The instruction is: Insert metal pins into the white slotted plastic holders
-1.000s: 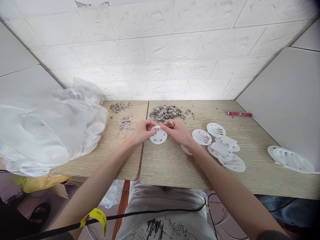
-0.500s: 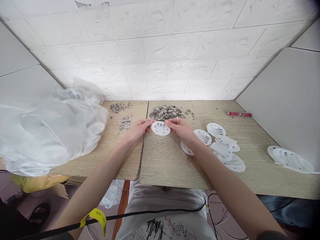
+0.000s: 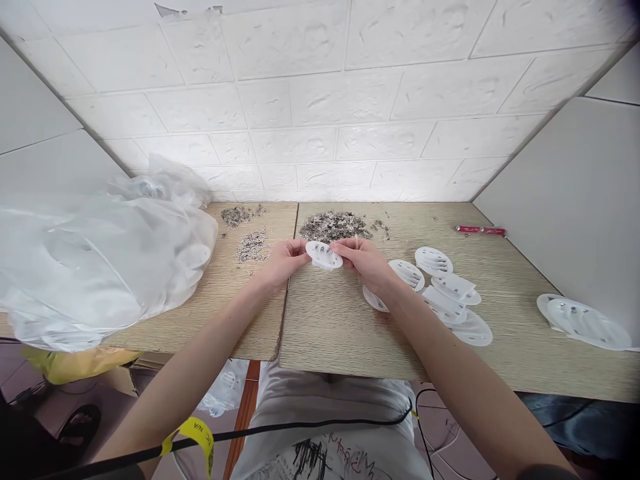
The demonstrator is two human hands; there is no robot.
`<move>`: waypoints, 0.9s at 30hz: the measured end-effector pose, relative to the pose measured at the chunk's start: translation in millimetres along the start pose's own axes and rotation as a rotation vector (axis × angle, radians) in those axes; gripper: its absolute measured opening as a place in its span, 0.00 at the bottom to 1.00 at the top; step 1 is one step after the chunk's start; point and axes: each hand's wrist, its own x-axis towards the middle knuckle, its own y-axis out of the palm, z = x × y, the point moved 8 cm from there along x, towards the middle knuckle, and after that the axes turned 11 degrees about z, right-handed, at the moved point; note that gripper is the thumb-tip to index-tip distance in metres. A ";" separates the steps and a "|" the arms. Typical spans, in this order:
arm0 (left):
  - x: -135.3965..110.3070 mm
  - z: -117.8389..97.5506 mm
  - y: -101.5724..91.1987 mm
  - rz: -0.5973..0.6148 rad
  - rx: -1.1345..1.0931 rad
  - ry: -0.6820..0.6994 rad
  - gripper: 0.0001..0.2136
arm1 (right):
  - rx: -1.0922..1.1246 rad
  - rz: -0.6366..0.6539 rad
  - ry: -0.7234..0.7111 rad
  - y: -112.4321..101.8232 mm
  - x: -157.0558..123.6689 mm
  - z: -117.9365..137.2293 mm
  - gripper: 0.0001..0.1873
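Observation:
A white oval plastic battery holder (image 3: pixel 324 256), with small metal contacts in its slots, is held up just in front of a pile of metal contact pieces (image 3: pixel 333 227). My right hand (image 3: pixel 364 259) pinches its right edge, thumb on the near face. At its left edge is my left hand (image 3: pixel 286 261), closed, with fingertips against the rim; part of the fingers is hidden. Beyond my right forearm lie several similar white oval holders (image 3: pixel 433 261), some overlapping. Two smaller heaps of metal pieces (image 3: pixel 252 245) rest to the left of the seam in the tabletop.
A large translucent plastic bag (image 3: pixel 100 267) of white parts fills the left side. A red pen-like tool (image 3: pixel 481 230) lies near the right partition. More white ovals (image 3: pixel 584 323) lie at the far right. A black cable (image 3: pixel 300 424) crosses my lap. A white brick wall (image 3: pixel 310 100) stands behind.
The battery holder has tilted, its right side dropping, and shifted slightly right. My left hand has turned a little against its edge. The loose ovals and piles stay put.

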 end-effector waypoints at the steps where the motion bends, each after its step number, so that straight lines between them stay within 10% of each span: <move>1: -0.3 -0.2 -0.1 -0.006 -0.007 0.003 0.08 | 0.008 0.000 0.000 -0.1 0.3 -0.3 0.18; 27: 0.4 -7.7 4.3 0.029 -0.029 0.047 0.12 | 0.081 0.122 0.029 12.5 2.2 -3.2 0.17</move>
